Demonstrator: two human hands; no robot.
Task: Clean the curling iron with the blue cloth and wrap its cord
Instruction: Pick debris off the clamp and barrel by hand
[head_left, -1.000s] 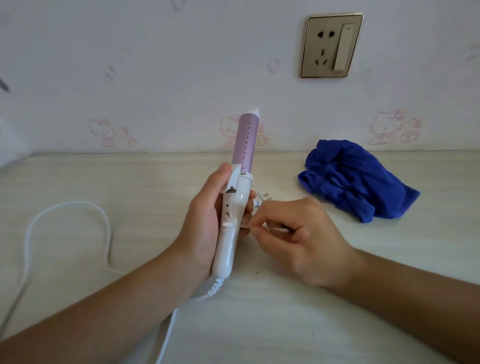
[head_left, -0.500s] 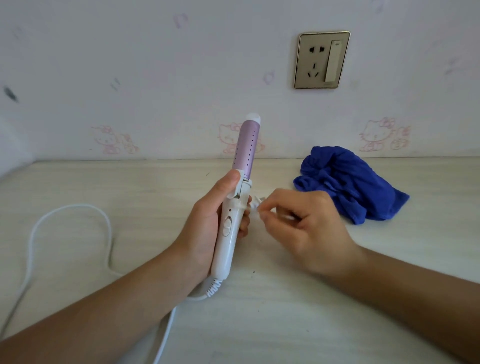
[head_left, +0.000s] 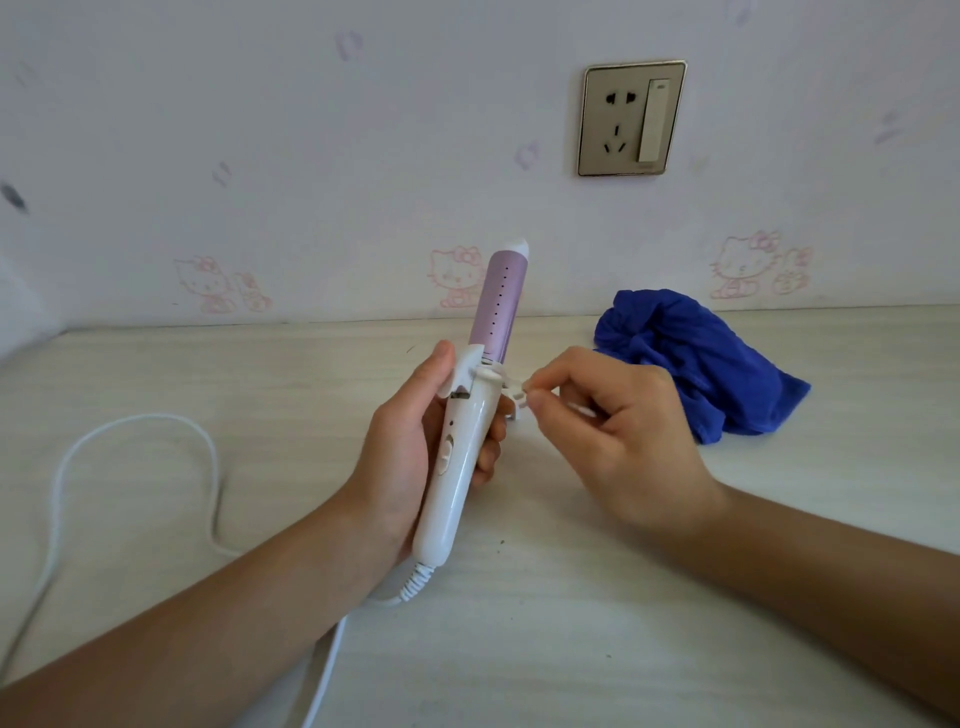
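Nearest the person, at 6 o'clock, pale worktop (head_left: 545, 639) lies open between the two forearms. The white cord (head_left: 328, 665) crosses it and runs off the lower frame edge. The cord leaves a ribbed sleeve at the base of the handle and passes under the left forearm. At 8 to 9 o'clock it shows again as a wide loop lying flat, with one end going out at the left frame edge.

At the centre the left hand (head_left: 400, 457) grips the curling iron (head_left: 460, 457) by its white handle, thumb up along the clamp lever and fingers curled round the far side. The iron is held off the worktop, nearly upright and tipped slightly toward 1 o'clock, with the purple barrel and white tip uppermost.

Just beside it at 3 o'clock the right hand (head_left: 623, 441) has curled fingers. Its thumb and forefinger pinch a small white part (head_left: 517, 392) next to the handle's collar; I cannot tell whether this is the plug.

Farther off at 2 o'clock the blue cloth (head_left: 696, 364) lies crumpled, apart from both hands and near the back edge where the worktop meets the wall (head_left: 311, 130). Open surface stretches at 10 to 11 o'clock between the loop and that edge, and at 3 to 4 o'clock beyond the cloth. At 1 o'clock a socket plate (head_left: 631, 118) sits on the wall.
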